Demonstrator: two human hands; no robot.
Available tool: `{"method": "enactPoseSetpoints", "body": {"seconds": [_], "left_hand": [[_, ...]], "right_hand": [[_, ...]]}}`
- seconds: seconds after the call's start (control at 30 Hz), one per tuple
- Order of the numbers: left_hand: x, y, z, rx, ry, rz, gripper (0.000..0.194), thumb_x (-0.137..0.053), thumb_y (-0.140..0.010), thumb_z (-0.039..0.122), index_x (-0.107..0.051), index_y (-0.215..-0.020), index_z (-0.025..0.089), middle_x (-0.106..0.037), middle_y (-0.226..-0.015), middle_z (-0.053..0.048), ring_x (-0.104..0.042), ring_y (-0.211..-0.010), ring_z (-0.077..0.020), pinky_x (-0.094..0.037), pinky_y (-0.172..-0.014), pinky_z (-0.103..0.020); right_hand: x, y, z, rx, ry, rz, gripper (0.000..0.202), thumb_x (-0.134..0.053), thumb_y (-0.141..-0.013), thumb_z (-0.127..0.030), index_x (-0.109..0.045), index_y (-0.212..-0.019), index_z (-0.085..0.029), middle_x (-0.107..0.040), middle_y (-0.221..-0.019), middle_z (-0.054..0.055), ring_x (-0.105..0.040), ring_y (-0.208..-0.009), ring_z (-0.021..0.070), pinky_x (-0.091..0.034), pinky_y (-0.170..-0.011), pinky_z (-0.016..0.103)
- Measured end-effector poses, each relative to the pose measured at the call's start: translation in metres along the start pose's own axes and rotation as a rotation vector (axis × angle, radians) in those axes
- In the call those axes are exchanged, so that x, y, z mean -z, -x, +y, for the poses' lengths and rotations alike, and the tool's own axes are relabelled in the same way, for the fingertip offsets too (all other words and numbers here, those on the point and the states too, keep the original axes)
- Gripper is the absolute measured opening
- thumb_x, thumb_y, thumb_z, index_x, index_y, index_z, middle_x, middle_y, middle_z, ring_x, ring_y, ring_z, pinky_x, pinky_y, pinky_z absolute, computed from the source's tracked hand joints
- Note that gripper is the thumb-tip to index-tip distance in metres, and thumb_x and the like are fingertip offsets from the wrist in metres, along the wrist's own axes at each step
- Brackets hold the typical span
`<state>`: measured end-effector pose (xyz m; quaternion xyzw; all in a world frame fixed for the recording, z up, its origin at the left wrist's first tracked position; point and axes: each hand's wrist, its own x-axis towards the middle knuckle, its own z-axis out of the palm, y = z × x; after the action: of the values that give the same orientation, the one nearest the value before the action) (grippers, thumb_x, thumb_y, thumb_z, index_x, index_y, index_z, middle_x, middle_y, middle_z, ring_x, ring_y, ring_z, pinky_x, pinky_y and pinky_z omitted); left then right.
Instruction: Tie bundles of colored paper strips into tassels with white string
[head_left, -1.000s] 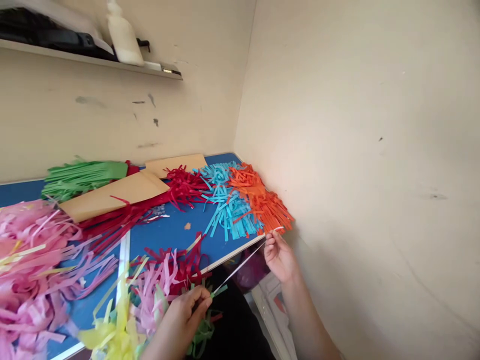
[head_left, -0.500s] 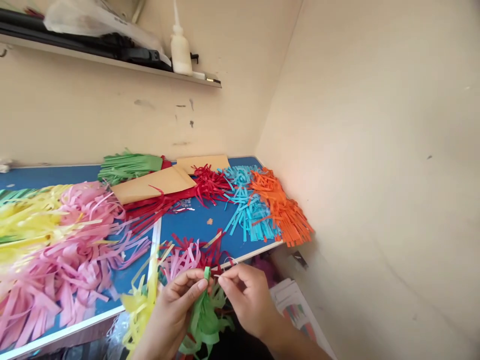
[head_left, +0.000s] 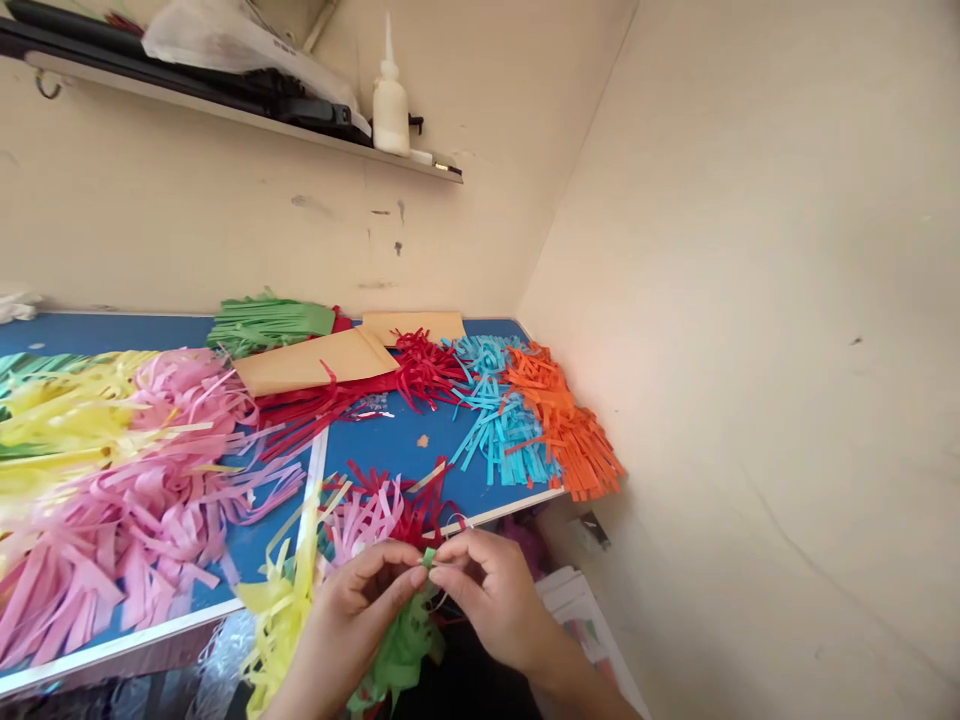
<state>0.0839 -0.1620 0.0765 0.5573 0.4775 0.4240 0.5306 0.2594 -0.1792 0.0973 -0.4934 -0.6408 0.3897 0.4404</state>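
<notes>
Both hands meet at the lower middle, in front of the blue table's edge. My left hand (head_left: 367,610) pinches the top of a green paper tassel (head_left: 405,650), whose strips hang down below the fingers. Right beside it, my right hand (head_left: 491,595) has thumb and forefinger closed at the small green loop (head_left: 428,557). A thin pale string (head_left: 459,522) curves above and below the right fingers. Pink tassel strips (head_left: 367,515), red strips and a yellow tassel (head_left: 281,620) lie or hang just behind and left of the hands.
On the blue table (head_left: 382,440) lie pink (head_left: 157,480), yellow (head_left: 67,410), green (head_left: 274,322), red, light blue (head_left: 499,430) and orange (head_left: 566,430) fringes and brown paper (head_left: 315,364). A wall shelf (head_left: 225,108) holds a glue bottle (head_left: 391,110). A wall rises at the right.
The hands have come together; the right fingers now touch the green loop, where a gap was before. The green tassel has shifted slightly and the view has moved a little left.
</notes>
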Motion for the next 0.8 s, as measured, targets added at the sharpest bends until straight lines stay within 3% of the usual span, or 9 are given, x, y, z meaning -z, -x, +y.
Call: {"method": "enactPoseSetpoints", "body": {"seconds": [0.13,0.27,0.37,0.47,0.63,0.8], "left_hand": [[-0.005,0.003,0.000,-0.027,-0.039,-0.068,0.027,-0.069,-0.076,0.047,-0.066,-0.078,0.020,-0.069,-0.070,-0.002,-0.066,-0.064,-0.0165,-0.054,-0.058,-0.025],[-0.007,0.006,-0.005,-0.147,-0.230,0.058,0.020,-0.067,-0.076,0.039,-0.060,-0.084,0.022,-0.071,-0.074,-0.001,-0.070,-0.068,-0.0184,-0.056,-0.061,-0.028],[-0.006,0.010,-0.005,-0.338,-0.480,0.152,0.016,-0.064,-0.079,0.040,-0.059,-0.083,0.025,-0.072,-0.074,0.000,-0.071,-0.066,-0.0193,-0.056,-0.061,-0.029],[-0.005,0.011,0.002,-0.418,-0.526,0.167,0.017,-0.062,-0.082,0.040,-0.057,-0.087,0.025,-0.072,-0.074,0.001,-0.071,-0.066,-0.0184,-0.056,-0.061,-0.028],[-0.005,0.011,0.012,-0.371,-0.442,0.145,0.024,-0.065,-0.080,0.038,-0.052,-0.096,0.025,-0.072,-0.070,0.003,-0.072,-0.067,-0.0176,-0.056,-0.060,-0.026],[-0.005,0.009,0.013,-0.397,-0.455,0.157,0.022,-0.062,-0.080,0.035,-0.051,-0.096,0.026,-0.072,-0.072,0.004,-0.071,-0.066,-0.0171,-0.054,-0.060,-0.026]], "right_hand": [[0.003,-0.001,0.009,-0.091,-0.144,-0.161,0.032,-0.070,-0.085,-0.036,-0.065,-0.112,-0.021,-0.060,-0.076,-0.003,-0.055,-0.065,0.0107,-0.044,-0.061,0.021],[0.005,-0.001,0.004,-0.050,0.034,-0.211,0.016,-0.066,-0.087,-0.030,-0.063,-0.099,-0.019,-0.064,-0.088,0.000,-0.058,-0.078,0.0133,-0.044,-0.071,0.023],[0.006,-0.002,-0.003,-0.002,0.175,-0.230,0.012,-0.054,-0.094,-0.026,-0.060,-0.086,-0.019,-0.062,-0.078,-0.001,-0.057,-0.072,0.0129,-0.040,-0.067,0.023],[0.004,-0.003,-0.001,0.048,0.152,-0.189,0.021,-0.051,-0.097,-0.032,-0.058,-0.082,-0.019,-0.059,-0.074,-0.001,-0.054,-0.069,0.0130,-0.039,-0.066,0.024],[-0.002,-0.007,0.005,0.141,-0.103,-0.086,0.037,-0.054,-0.094,-0.051,-0.057,-0.077,-0.018,-0.057,-0.082,0.002,-0.055,-0.077,0.0148,-0.044,-0.074,0.026],[-0.005,-0.007,0.001,0.181,-0.084,-0.036,0.035,-0.056,-0.094,-0.048,-0.057,-0.076,-0.018,-0.056,-0.080,0.002,-0.052,-0.077,0.0142,-0.042,-0.073,0.026]]}}
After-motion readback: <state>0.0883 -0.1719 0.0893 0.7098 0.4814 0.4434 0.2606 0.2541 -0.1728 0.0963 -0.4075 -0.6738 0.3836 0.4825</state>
